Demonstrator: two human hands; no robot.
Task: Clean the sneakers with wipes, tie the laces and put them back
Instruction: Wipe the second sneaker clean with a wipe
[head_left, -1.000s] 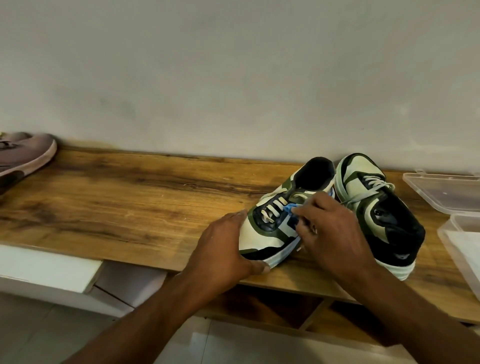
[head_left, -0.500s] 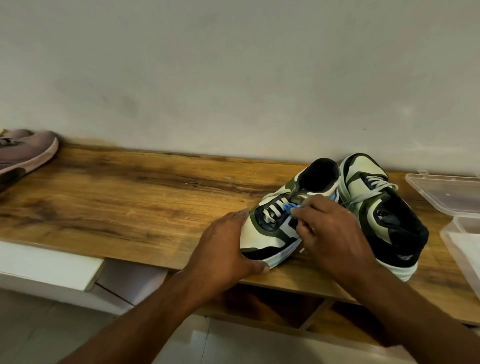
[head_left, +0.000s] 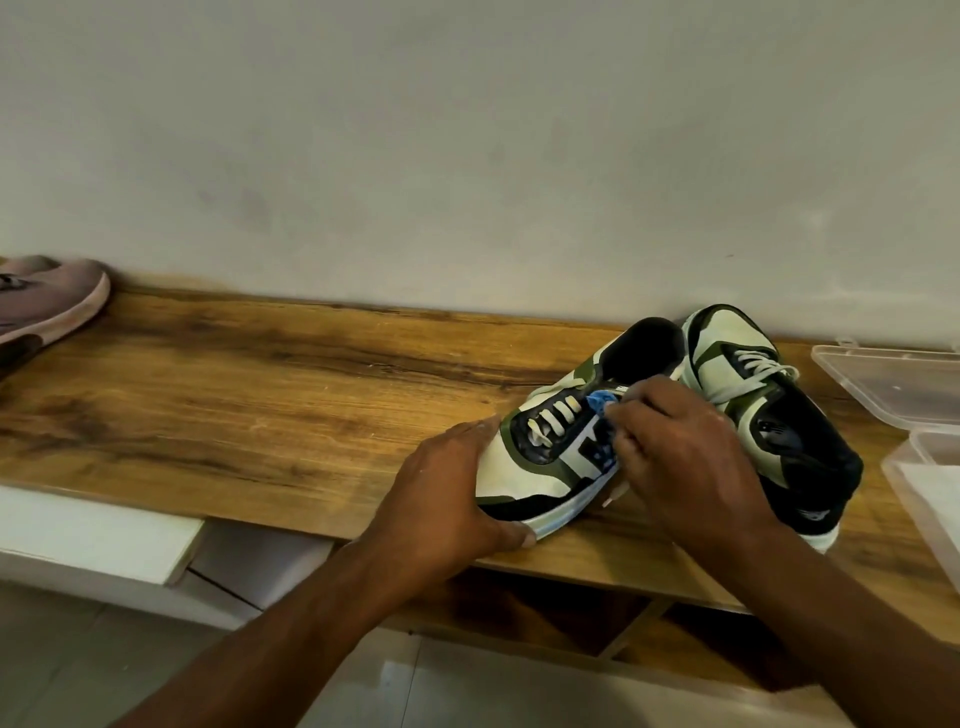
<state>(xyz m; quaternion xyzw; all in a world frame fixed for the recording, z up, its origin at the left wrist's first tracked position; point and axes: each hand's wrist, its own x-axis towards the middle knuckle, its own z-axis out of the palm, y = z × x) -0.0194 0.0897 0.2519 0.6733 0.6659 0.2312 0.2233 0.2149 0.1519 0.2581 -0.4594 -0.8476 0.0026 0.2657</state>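
- Sneaker (head_left: 540, 457) in cream, green and black, lying on the wooden shelf (head_left: 270, 405) at its front edge, toe toward the camera.
- Second sneaker (head_left: 769, 415) just beside it on the right, pointing the opposite way.
- Left hand (head_left: 447, 499) cupped round the toe, gripping it.
- Right hand (head_left: 685, 457) pinching a blue wipe (head_left: 601, 401) against the laces.
- Clear plastic box (head_left: 893, 384) at far right.
- Pink shoe (head_left: 47, 306) at far left.

Dim, even, yellowish lighting is recorded; no glare is seen. Soft shadow is cast beneath the wooden shelf (head_left: 260, 415). Slight softness is noted throughout, and the shelf's edges are bowed by wide-angle distortion.
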